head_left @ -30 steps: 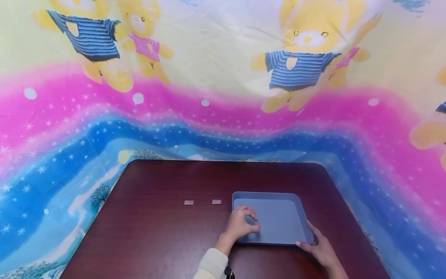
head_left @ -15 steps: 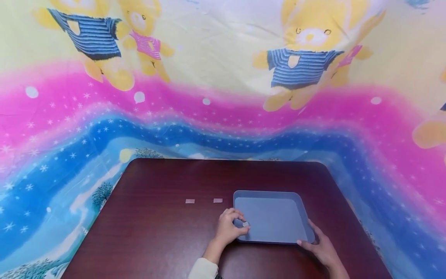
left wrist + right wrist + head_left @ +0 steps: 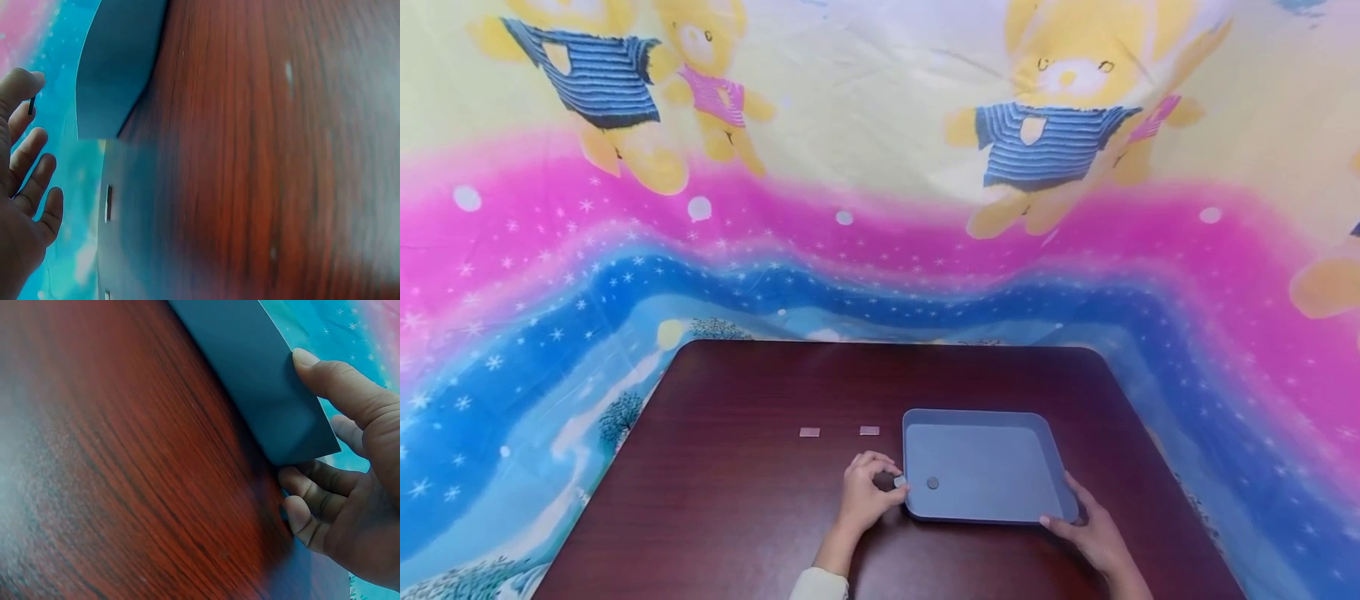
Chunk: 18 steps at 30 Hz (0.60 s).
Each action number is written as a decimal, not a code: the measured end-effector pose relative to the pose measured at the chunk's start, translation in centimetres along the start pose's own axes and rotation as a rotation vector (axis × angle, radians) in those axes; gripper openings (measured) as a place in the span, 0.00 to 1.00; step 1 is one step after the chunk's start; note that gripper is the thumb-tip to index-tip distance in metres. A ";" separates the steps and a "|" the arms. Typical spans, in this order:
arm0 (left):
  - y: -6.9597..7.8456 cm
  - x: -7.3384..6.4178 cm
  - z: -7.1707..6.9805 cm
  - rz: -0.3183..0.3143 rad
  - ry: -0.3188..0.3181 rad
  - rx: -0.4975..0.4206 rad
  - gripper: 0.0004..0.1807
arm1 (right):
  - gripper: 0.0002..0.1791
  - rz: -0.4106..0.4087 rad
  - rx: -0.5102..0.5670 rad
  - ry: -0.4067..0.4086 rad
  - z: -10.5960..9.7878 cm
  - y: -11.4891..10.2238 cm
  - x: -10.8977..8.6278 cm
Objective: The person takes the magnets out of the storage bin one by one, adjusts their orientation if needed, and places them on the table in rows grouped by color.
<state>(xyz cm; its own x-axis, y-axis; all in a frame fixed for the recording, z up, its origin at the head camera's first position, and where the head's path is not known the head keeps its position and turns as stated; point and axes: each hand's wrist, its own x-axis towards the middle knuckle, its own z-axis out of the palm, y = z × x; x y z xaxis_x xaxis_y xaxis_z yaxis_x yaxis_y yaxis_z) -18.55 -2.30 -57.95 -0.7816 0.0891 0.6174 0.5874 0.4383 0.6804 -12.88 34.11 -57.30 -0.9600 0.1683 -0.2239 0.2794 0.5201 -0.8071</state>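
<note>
A shallow grey-blue tray (image 3: pixel 1000 467) stands on the table, right of the middle. My right hand (image 3: pixel 1092 525) grips its near right corner, with the thumb (image 3: pixel 334 378) at the rim and other fingers low against the side. Inside the tray, near its left wall, lies a small dark round disc (image 3: pixel 932 483). My left hand (image 3: pixel 865 493) is just outside the tray's left wall and pinches a small pale disc (image 3: pixel 900 482) between thumb and index finger. In the left wrist view that disc appears edge-on as a thin dark strip (image 3: pixel 32 105).
Two small flat pinkish rectangles, a left one (image 3: pixel 809 432) and a right one (image 3: pixel 869 431), lie on the brown wooden table (image 3: pixel 722 492) left of the tray. A curtain (image 3: pixel 865 167) printed with bears hangs behind the table.
My left hand has moved left from over the tray to outside its left wall, holding the pale disc. The dark disc in the tray now shows fully. My right hand stays at the tray's corner.
</note>
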 end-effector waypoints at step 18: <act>-2.6 -1.4 -1.9 -0.159 0.050 0.193 0.10 | 0.54 0.016 0.017 -0.026 -0.1 0.0 0.1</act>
<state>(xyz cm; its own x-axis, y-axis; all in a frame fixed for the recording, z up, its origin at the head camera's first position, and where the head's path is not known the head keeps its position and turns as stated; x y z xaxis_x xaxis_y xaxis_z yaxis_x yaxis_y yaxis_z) -18.55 -5.27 -59.84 -0.8469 -0.0369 0.5305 0.4029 0.6066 0.6854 -12.97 34.17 -57.28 -0.9557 0.1542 -0.2508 0.2944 0.5035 -0.8123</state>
